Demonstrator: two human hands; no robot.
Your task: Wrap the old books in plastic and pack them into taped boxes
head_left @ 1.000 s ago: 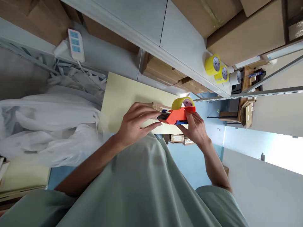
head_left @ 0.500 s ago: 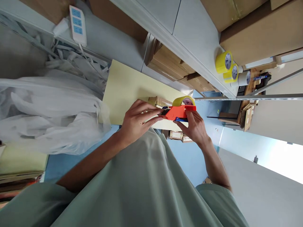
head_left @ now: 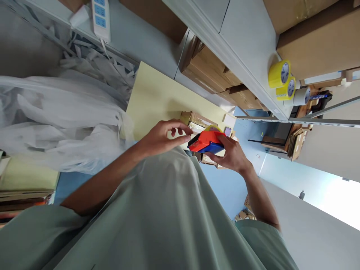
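Observation:
A red and blue packing tape dispenser (head_left: 204,141) is gripped in my right hand (head_left: 232,154), with its black end pointing left. Behind its body shows part of a yellow tape roll (head_left: 213,128). Just left of the dispenser is my left hand (head_left: 161,138), thumb and index finger apart and the other fingers curled, with nothing visible between them. Beyond both hands a small cardboard box (head_left: 201,118) rests on the pale yellow table (head_left: 157,95), partly covered by the dispenser.
A phone (head_left: 227,131) lies right of the small box. A white plastic bag (head_left: 62,120) bulges at the left. Overhead, a shelf (head_left: 242,48) carries yellow tape rolls (head_left: 279,74) and large cartons (head_left: 317,48). A power strip (head_left: 100,18) and more cardboard boxes (head_left: 210,67) sit behind the table.
My left fingers have come off the dispenser's front end. The dispenser has tilted in my right hand, showing more of its blue side and less of the tape roll. The view has shifted slightly.

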